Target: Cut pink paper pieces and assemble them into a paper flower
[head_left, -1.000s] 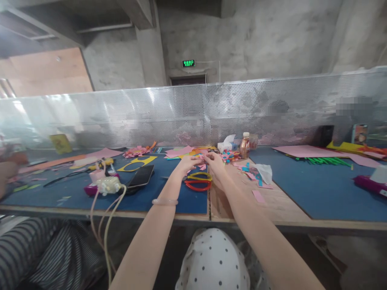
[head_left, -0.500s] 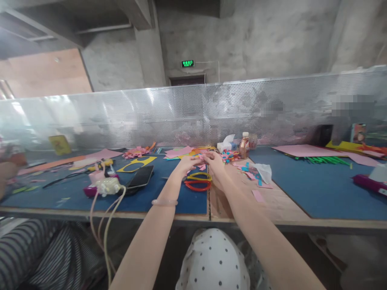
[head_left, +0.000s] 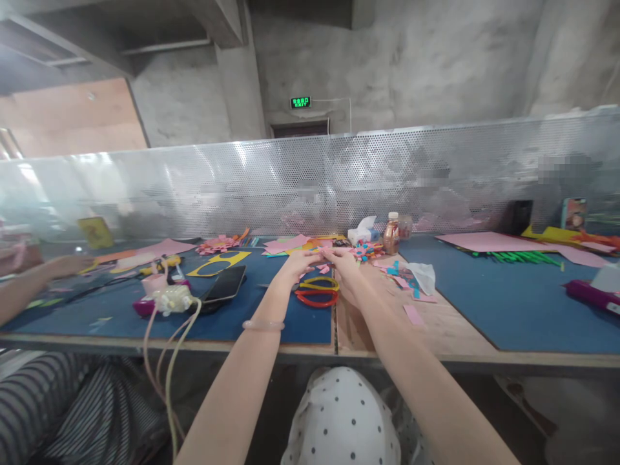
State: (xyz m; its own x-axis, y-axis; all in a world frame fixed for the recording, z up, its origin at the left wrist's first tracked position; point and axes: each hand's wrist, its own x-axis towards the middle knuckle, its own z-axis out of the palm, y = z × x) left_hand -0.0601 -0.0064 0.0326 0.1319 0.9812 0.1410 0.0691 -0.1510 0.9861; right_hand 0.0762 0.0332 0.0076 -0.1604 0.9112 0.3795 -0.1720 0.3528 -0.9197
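Note:
My left hand (head_left: 298, 263) and my right hand (head_left: 343, 261) meet over the middle of the table, fingertips close together. Both are closed on a small pink paper piece (head_left: 325, 250), mostly hidden by the fingers. Below them lie scissors (head_left: 318, 298) with one yellow and one red handle loop, blades pointing left. Small pink paper scraps (head_left: 323, 268) sit between my hands. Just beyond my right hand is a pile of pink, blue and orange paper pieces (head_left: 367, 250). Behind my left hand rest pink paper sheets (head_left: 285, 243).
A black phone (head_left: 226, 284) and a power strip with cords (head_left: 173, 298) lie to the left, near yellow paper with round cutouts (head_left: 220, 263). A bottle (head_left: 391, 234) and tissue pack (head_left: 363, 232) stand behind. A co-worker's arm (head_left: 29, 287) reaches in at far left. A perforated metal divider (head_left: 232, 187) runs behind.
My hands stay nearly in place, with the fingers shifting slightly around the pink paper. At far left, the co-worker's arm has reached further over the table.

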